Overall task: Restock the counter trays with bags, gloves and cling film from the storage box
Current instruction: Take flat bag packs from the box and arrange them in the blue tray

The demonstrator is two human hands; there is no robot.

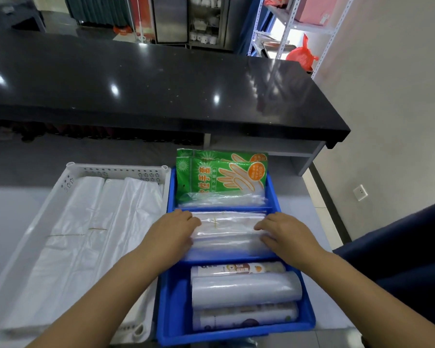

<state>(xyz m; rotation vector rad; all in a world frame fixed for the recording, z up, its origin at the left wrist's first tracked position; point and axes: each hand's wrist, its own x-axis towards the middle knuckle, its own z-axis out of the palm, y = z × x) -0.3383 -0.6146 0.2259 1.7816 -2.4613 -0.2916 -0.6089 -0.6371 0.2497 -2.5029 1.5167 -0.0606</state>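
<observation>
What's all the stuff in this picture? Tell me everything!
blue tray: one, blue, on the worktop, three compartments
white tray: one, white, left of the blue tray
white bags: one pile, white, in the white tray
glove packs: two, green, far compartment
loose clear bags: one bundle, clear, in front of the glove packs
banded clear bags: one bundle, clear, middle compartment
rolls: three, pale, near compartment
counter: one, black, behind the trays
red bag: one, red, by the far shelving
left hand: on the banded bundle's left end
right hand: on its right end

Two trays (171, 310), two green glove packs (219, 177), three rolls (245, 290), perhaps two clear-bag bundles (226, 222), two hands (176, 228).
</observation>
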